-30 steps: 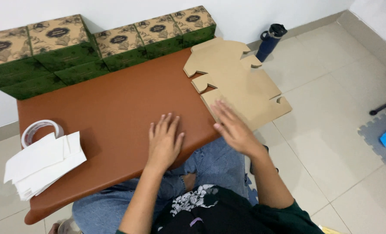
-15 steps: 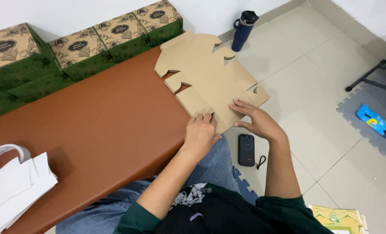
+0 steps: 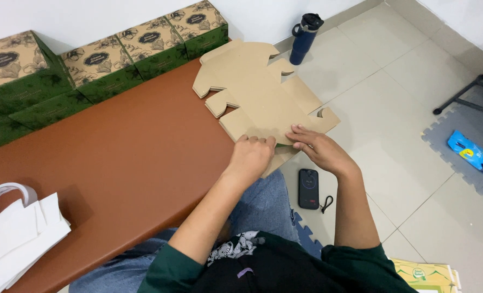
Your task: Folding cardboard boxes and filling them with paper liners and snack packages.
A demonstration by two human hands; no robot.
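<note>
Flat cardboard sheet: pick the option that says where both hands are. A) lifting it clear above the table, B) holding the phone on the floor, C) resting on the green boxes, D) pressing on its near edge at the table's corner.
D: the left hand and right hand both lie on the near edge of the flat cardboard sheet, which rests on the brown table and overhangs its end.

Both hands rest on the near edge of a stack of flat die-cut cardboard box blanks [image 3: 263,92] that lies over the right end of a brown table [image 3: 122,163]. The left hand [image 3: 250,157] is curled on the edge, and the right hand [image 3: 317,149] lies just beside it with fingers spread. Green printed boxes [image 3: 106,65] stand along the wall. A black phone [image 3: 309,188] lies on the tiled floor, and a dark blue bottle [image 3: 304,35] stands near the wall.
</note>
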